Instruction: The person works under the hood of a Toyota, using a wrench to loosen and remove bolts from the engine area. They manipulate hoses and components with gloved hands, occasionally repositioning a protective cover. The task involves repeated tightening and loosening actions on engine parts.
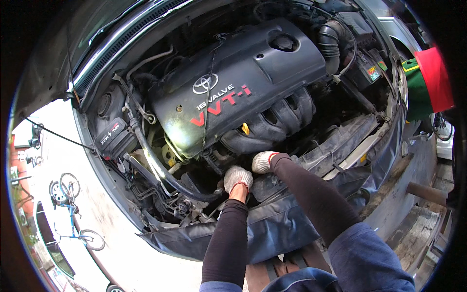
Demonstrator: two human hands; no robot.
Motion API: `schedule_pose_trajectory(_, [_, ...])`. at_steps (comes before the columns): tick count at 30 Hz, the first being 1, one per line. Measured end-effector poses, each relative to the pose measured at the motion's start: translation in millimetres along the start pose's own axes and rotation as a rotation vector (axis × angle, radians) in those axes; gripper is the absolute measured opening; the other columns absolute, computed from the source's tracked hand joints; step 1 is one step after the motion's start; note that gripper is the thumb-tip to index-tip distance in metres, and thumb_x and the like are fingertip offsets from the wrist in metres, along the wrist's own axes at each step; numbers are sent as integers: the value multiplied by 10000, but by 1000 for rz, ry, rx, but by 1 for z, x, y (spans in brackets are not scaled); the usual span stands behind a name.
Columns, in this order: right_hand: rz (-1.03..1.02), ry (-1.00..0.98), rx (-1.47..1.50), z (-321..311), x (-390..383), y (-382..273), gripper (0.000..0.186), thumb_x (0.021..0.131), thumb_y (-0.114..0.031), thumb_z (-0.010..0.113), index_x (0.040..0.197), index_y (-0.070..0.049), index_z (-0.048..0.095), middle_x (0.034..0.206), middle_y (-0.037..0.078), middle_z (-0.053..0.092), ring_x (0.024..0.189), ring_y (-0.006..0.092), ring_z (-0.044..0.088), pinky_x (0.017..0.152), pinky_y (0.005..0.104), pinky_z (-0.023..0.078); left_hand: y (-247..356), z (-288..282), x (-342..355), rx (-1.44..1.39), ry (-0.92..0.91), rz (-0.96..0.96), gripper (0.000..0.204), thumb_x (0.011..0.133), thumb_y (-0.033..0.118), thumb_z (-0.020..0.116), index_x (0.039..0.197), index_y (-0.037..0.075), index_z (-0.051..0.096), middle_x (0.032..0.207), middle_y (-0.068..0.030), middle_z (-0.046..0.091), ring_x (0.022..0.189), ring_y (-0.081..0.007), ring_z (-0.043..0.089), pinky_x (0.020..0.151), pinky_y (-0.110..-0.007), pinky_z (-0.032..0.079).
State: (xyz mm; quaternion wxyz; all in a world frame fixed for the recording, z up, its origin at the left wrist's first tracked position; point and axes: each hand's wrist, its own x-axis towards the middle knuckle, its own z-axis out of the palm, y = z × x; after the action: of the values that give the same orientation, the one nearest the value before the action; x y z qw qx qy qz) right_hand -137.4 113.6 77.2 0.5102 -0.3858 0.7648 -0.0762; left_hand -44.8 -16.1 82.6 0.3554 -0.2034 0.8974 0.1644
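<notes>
My left hand [236, 178], in a white knit glove, reaches down among dark parts at the front of the engine bay, below the black engine cover [233, 68]. My right hand [263, 162], gloved the same way, is a little higher and to the right, just under the ribbed intake manifold [291, 121] and beside the dusty radiator top [335, 141]. The fingers of both hands are mostly hidden, so I cannot make out what they touch or hold. A yellow dipstick loop [245, 128] shows above them.
A dark fender cover [282, 221] drapes over the car's front edge beneath my arms. The battery [369, 68] and air hose [331, 41] are at upper right, near red and green cloth [430, 82]. Bicycles [73, 214] and a white car [58, 258] stand off to the left.
</notes>
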Motion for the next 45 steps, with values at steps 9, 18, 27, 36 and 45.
schedule_pose_trajectory(9, [26, 59, 44, 8, 1, 0, 373, 931, -232, 551, 1141, -29, 783, 1211, 223, 740, 1159, 358, 716, 985, 471, 550, 6, -2, 0, 39, 7, -88, 363, 930, 245, 674, 1248, 88, 757, 1339, -192, 706, 1254, -376, 672, 1036, -455, 555])
schedule_pose_trajectory(18, [-77, 19, -3, 10, 11, 7, 441, 891, -251, 552, 1197, -4, 752, 1284, 251, 704, 1212, 369, 696, 1003, 467, 531, -30, 55, 47, 12, 63, 48, 411, 942, 326, 639, 1246, 75, 754, 1362, -217, 684, 1259, -400, 659, 1037, -474, 549])
schedule_pose_trajectory(27, [-44, 16, 86, 10, 12, 6, 425, 869, -223, 565, 1176, 3, 755, 1260, 256, 713, 1193, 382, 699, 990, 469, 532, -15, 12, 21, 12, -107, 4, 405, 924, 304, 629, 1216, 54, 754, 1332, -258, 682, 1247, -425, 652, 1024, -497, 543])
schedule_pose_trajectory(36, [-125, 89, -5, 15, 12, 7, 363, 902, -211, 558, 1107, -22, 790, 1200, 247, 732, 1162, 376, 709, 979, 477, 548, -31, 67, 59, 65, -98, 21, 376, 950, 310, 609, 1200, 84, 774, 1326, -198, 706, 1220, -416, 671, 994, -495, 556])
schedule_pose_trajectory(45, [-246, 40, -142, 7, 2, 4, 382, 921, -243, 543, 1112, -29, 795, 1187, 249, 738, 1166, 385, 705, 986, 491, 542, -19, 36, 41, 543, -211, 284, 341, 1010, 206, 521, 1187, 111, 797, 1291, -154, 734, 1153, -354, 717, 959, -480, 583])
